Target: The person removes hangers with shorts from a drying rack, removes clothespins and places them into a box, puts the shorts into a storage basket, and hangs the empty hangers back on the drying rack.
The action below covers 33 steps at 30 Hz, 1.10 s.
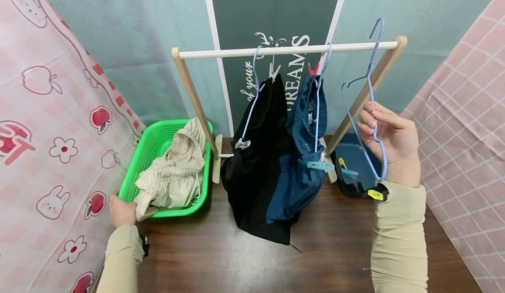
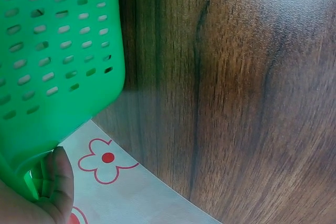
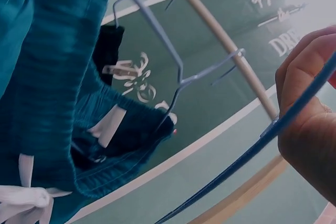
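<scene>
At the near left corner of a green basket [image 1: 132, 170], my left hand [image 1: 121, 212] grips the rim; in the left wrist view its fingers [image 2: 64, 182] curl round the basket's edge. Beige elastic-waist trousers [image 1: 173, 174] lie bunched in the basket, partly over its near rim. My right hand [image 1: 388, 139] pinches one side of a bare blue wire hanger [image 1: 369, 69], its hook pointing up near the rack's right end. To its left, black trousers [image 1: 256, 183] and blue trousers [image 1: 301, 179] hang clipped on hangers from the rack's white bar [image 1: 221, 53].
A dark blue tray [image 1: 357, 146] with clothespins [image 1: 349, 172] stands under the right hand, behind the rack's right leg [image 1: 360, 87]. Pink patterned cloth [image 1: 59, 109] borders the left side and checked cloth [image 1: 469, 144] the right. The wooden tabletop [image 1: 244, 266] runs along the front.
</scene>
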Available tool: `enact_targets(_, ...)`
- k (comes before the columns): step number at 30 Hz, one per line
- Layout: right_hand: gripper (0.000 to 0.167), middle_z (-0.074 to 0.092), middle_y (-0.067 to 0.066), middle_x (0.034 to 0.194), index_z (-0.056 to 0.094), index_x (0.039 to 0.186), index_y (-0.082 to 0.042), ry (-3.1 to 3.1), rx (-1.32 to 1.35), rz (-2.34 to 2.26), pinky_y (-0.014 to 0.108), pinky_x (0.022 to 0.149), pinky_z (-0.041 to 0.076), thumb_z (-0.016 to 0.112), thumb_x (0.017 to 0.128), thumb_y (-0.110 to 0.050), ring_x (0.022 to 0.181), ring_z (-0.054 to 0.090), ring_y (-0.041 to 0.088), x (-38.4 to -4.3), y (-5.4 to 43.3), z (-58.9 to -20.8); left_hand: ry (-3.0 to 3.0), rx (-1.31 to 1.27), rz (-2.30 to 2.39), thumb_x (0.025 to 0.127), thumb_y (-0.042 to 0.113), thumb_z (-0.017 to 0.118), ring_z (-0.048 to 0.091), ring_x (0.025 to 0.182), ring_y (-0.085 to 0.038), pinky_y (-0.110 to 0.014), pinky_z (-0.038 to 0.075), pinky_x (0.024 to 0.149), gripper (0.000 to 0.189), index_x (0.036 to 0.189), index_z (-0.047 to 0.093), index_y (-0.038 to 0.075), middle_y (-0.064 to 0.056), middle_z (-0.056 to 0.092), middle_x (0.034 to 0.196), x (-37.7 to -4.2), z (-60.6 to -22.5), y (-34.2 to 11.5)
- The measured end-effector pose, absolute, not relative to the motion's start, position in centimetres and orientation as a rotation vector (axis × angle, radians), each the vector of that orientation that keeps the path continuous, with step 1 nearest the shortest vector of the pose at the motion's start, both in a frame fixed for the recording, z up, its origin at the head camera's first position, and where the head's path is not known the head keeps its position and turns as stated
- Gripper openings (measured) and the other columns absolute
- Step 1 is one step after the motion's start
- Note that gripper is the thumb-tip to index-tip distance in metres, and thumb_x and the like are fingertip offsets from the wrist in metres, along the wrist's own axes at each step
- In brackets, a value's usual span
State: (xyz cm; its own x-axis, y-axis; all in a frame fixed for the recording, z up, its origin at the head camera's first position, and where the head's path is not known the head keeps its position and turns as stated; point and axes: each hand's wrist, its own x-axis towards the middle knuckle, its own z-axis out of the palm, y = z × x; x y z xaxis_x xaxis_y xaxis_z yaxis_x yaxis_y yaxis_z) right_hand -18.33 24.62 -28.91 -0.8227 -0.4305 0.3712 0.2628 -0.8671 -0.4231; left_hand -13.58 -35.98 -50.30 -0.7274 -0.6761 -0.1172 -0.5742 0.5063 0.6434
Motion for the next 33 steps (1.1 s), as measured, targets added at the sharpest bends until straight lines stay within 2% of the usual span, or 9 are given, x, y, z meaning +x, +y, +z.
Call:
enact_targets(7,0.023,0.049,0.018,0.078,0.045,0.097,0.009,0.469,-0.615,-2.686,0.033,0.059,0.042,0.022,0.099,0.002,0.064,0.048,0.029,-18.5,25.1,-29.6,-2.592,1.069,-1.024,0.083,0.004,0.046,0.040,0.118,-0.056,-0.065,0.033,0.096,0.059,0.137,0.027,-0.009,-0.040,0.040,0.127,-13.6,-49.8,-35.7)
enact_targets(12,0.032,0.047,0.017,0.080,0.044,0.094,0.009,0.442,-0.643,-2.666,0.035,0.061,0.044,0.015,0.100,-0.001,0.065,0.046,0.029,-18.5,25.2,-30.1,-2.592,1.071,-1.025,0.083,0.004,0.045,0.039,0.119,-0.056,-0.065,0.032,0.097,0.059,0.137,0.027,-0.009,-0.040,0.039,0.128,-13.5,-49.6,-35.6)
enact_targets(17,0.037,0.050,0.020,0.080,0.045,0.097,0.009,0.442,-0.676,-2.596,0.036,0.064,0.046,0.010,0.100,-0.002,0.067,0.045,0.030,-18.6,25.5,-30.7,-2.603,1.075,-1.035,0.083,0.005,0.045,0.039,0.119,-0.055,-0.064,0.033,0.097,0.060,0.139,0.026,-0.007,-0.040,0.039,0.128,-13.5,-49.6,-35.6)
enact_targets(26,0.037,0.056,0.022,0.083,0.046,0.102,0.009,0.481,-0.743,-2.524,0.035,0.066,0.046,0.011,0.100,0.000,0.069,0.045,0.029,-18.5,25.9,-31.6,-2.605,1.059,-1.104,0.083,0.005,0.041,0.037,0.123,-0.053,-0.063,0.031,0.102,0.063,0.142,0.024,-0.007,-0.039,0.037,0.133,-13.5,-49.7,-36.1)
enact_targets(33,0.041,0.058,0.022,0.084,0.048,0.105,0.009,0.509,-0.767,-2.492,0.034,0.068,0.049,0.008,0.100,-0.001,0.070,0.046,0.029,-18.3,25.9,-32.0,-2.463,1.029,-1.146,0.085,0.002,0.035,0.027,0.126,-0.055,-0.060,0.025,0.105,0.062,0.145,0.025,-0.007,-0.041,0.028,0.139,-14.0,-47.5,-35.2)
